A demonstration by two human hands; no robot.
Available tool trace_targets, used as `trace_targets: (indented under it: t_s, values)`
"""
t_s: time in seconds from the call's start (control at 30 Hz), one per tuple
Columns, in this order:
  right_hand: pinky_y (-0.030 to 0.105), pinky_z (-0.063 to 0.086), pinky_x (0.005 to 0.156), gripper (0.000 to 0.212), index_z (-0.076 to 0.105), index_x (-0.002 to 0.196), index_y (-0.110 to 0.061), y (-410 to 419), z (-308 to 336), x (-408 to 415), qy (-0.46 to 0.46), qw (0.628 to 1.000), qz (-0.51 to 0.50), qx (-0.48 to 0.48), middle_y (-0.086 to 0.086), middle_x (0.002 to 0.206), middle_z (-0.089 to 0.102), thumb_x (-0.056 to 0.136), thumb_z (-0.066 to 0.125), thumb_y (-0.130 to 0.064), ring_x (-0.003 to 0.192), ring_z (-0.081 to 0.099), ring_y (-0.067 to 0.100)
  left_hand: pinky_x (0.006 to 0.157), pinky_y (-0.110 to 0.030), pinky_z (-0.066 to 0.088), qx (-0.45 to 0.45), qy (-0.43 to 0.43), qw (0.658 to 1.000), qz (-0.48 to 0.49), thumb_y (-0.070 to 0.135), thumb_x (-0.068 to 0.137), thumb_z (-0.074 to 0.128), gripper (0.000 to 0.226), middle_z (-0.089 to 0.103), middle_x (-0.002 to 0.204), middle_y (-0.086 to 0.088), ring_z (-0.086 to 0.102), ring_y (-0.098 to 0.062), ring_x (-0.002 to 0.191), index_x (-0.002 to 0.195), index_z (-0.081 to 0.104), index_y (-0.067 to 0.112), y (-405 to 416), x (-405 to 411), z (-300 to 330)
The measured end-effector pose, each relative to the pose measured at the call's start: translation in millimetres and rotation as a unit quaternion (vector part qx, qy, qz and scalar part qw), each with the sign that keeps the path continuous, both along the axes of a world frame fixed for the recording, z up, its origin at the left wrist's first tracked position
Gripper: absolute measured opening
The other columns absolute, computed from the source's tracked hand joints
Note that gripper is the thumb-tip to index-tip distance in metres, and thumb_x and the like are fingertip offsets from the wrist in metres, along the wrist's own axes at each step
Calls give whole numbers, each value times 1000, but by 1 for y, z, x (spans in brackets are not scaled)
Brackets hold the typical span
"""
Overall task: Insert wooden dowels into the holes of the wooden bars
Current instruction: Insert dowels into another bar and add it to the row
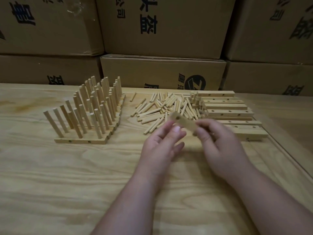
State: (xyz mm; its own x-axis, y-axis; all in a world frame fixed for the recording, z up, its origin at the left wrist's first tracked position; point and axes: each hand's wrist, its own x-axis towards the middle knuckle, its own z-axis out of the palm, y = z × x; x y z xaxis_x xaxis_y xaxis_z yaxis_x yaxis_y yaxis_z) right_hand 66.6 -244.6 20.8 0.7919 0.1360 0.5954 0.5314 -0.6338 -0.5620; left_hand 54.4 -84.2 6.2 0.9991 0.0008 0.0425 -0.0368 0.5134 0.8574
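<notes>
Both bare forearms reach forward from the lower edge and converge. The left hand (162, 141) is turned palm partly up, its fingers (176, 146) loosely curled and the thumb raised to pinch. The right hand (218, 141) shows its back, fingers bent down and pinching toward the left.

Storeroom / packing workshop — stacked stock.
Printed cardboard cartons (162, 26) walled up beyond the fingers (176, 131); plywood worktable (67, 175) under them.
</notes>
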Motion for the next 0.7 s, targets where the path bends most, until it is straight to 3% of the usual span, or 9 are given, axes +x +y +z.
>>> trace_targets:
  t_s: [0.1,0.2,0.27,0.37,0.47,0.57,0.7]
  values:
    - [11,42,81,20,68,110,-30,10,-4,-5,19,998,52,-10,-24,103,62,98,53,-32,98,58,-4,87,-31,59,-15,-8,999,36,27,88,74,26,77,113,-8,72,-22,109,112,72,18,0,0,1]
    - [19,43,72,33,67,114,-29,-3,-5,3,47,995,-63,-58,-22,100,56,97,44,-46,90,53,-3,69,-30,59,-79,40,987,133,30,98,61,20,78,92,-5,76,-20,83,111,70,17,9,5,4]
    - [29,44,67,33,68,110,-28,-14,-5,10,81,975,-170,-121,-16,95,55,94,46,-46,82,51,3,58,-30,54,-143,71,971,177,33,102,57,22,67,71,-1,64,-15,59,109,69,17,15,9,5]
    - [32,45,68,30,70,108,-27,-18,-8,13,156,941,-242,-180,-8,101,57,93,52,-46,80,50,14,49,-26,43,-203,101,959,173,40,104,49,29,50,62,2,45,-12,48,110,67,18,20,12,6]
    - [33,48,68,23,70,104,-32,-14,-11,12,184,931,-239,-204,-7,102,56,91,57,-45,79,48,15,49,-26,40,-231,101,957,144,43,104,41,38,50,64,0,43,-14,48,111,67,16,20,12,6]
    - [31,47,70,13,70,99,-36,-9,-16,12,165,946,-197,-198,-15,95,52,92,60,-39,83,50,11,49,-27,40,-233,98,959,129,32,100,38,38,52,65,-2,43,-15,48,115,68,14,20,12,5]
    - [27,41,82,10,72,98,-37,1,-25,15,118,966,-123,-195,-21,91,46,91,65,-36,97,43,7,52,-28,38,-240,116,956,122,26,94,40,37,52,64,-1,43,-16,48,113,70,15,19,13,6]
